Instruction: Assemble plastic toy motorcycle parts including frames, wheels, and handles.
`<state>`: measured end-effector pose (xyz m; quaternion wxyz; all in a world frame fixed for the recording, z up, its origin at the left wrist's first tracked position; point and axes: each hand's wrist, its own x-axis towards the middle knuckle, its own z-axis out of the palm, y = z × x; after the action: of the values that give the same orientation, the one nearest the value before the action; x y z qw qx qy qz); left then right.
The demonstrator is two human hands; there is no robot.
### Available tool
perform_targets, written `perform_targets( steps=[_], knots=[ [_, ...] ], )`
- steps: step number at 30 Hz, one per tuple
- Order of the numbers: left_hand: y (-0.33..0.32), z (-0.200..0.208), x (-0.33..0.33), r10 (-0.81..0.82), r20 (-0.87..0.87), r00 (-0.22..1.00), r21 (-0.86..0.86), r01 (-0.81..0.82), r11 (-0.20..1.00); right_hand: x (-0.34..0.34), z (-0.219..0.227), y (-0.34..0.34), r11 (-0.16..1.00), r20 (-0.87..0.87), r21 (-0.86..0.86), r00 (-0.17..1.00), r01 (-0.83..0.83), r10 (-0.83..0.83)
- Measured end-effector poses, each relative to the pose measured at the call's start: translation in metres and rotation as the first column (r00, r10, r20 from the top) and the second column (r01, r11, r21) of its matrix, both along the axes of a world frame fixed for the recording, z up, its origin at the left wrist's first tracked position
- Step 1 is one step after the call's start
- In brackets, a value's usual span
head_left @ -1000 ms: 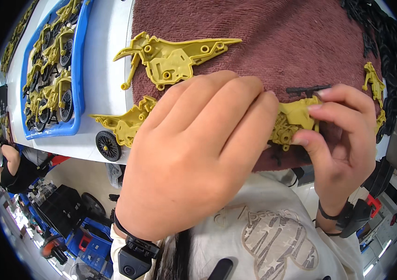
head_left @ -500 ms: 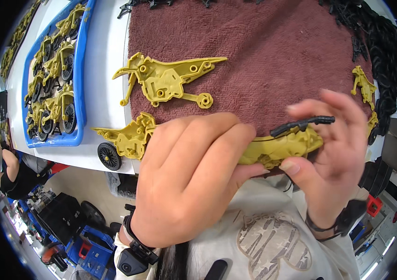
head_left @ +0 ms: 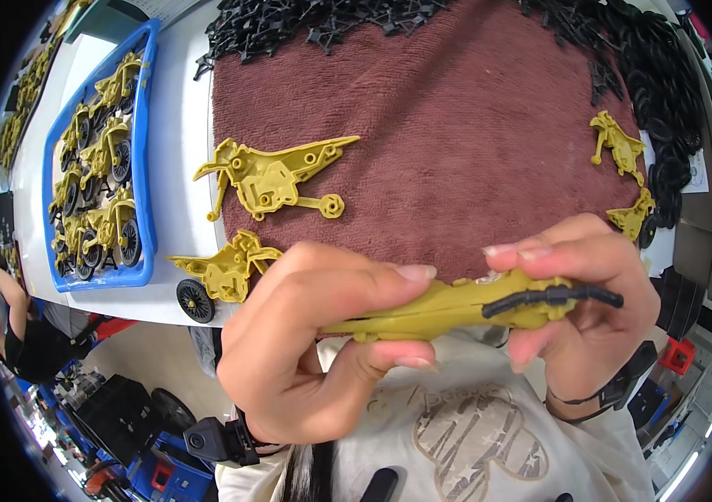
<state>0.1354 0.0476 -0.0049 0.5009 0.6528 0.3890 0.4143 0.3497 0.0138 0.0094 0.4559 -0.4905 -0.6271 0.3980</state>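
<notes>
- In the head view, lettering (head_left: 465, 391) curves across the pale shirt (head_left: 373, 456) at the lower centre, above a rounded appliqué patch (head_left: 477, 443) filled with stars and stripes.
- A white sheet (head_left: 697, 171) near the right edge has print too small to read.
- The yellow plastic toy motorcycle body (head_left: 423, 314) is at lower centre, lying crosswise in the air between both hands; a dark line runs along its length.
- The left hand (head_left: 297, 343) pinches its narrow end, digits above and below.
- The right hand (head_left: 594, 309) grips the thicker end beside a thin, bent black handlebar (head_left: 553, 297).
- Left of centre, a moulded yellow half-shell (head_left: 264, 180) with round bosses lies on a nubby maroon towel (head_left: 456, 151).
- Below it, near the left hand, another yellow half-shell (head_left: 226, 272) sits with a spoked black wheel (head_left: 196, 301).
- Upper left, a smooth blue tray (head_left: 145, 167) of yellow motorcycles stands on the white bench (head_left: 184, 167).
- Spiky black parts (head_left: 314, 25) heap along the top; black rings (head_left: 661, 109) pile at upper right.
</notes>
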Motion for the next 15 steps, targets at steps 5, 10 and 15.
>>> perform_targets(
  steps=[5, 10, 15],
  knots=[
    [0.001, -0.002, -0.002, -0.046, 0.087, 0.995, 0.152, 0.032, 0.988, 0.0, 0.006, -0.004, 0.998, 0.004, 0.055, 1.0, -0.027, 0.027],
    [0.012, -0.002, 0.005, -0.136, -0.014, 0.991, 0.032, 0.136, 0.99, 0.008, -0.014, 0.007, 0.992, 0.0, 0.121, 1.0, -0.027, 0.027],
    [0.003, -0.007, 0.008, -0.076, 0.07, 0.995, -0.074, 0.081, 0.994, 0.011, -0.016, 0.01, 0.982, 0.064, 0.187, 0.998, -0.039, 0.027]
  ],
)
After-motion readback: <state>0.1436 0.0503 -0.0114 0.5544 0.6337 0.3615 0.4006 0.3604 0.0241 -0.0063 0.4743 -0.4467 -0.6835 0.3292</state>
